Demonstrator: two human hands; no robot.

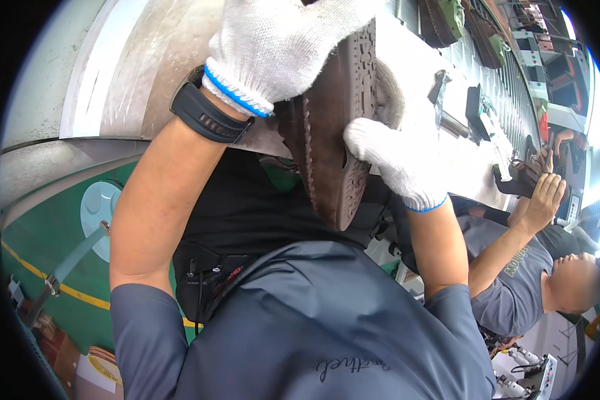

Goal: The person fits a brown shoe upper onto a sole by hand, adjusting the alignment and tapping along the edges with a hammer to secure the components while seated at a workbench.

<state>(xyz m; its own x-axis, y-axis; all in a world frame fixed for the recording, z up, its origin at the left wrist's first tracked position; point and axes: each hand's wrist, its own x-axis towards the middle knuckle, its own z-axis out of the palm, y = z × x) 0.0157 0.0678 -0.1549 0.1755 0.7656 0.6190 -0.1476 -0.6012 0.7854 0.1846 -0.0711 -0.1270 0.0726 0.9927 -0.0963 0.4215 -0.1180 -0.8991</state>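
Observation:
A brown leather shoe (pixel 323 140) with stitching along its upper is turned on its side over the bench edge. Its patterned dark sole (pixel 359 87) faces right. My left hand (pixel 280 50), in a white knit glove, grips the shoe's far part from the left; the picture's upper edge cuts off some of its fingers. From the right, my gloved right hand (pixel 397 157) holds the shoe, thumb against the sole's edge. A greyish rounded shape (pixel 390 93) lies beside the sole, partly hidden behind it; I cannot tell what it is.
The pale bench (pixel 160 73) spans the area ahead. More shoes (pixel 443 23) stand at the far right near a ribbed conveyor (pixel 510 87). Small tools (pixel 440 90) lie on the bench's right. A co-worker (pixel 513 267) handles a dark shoe there. A blue stool (pixel 100 213) is at left.

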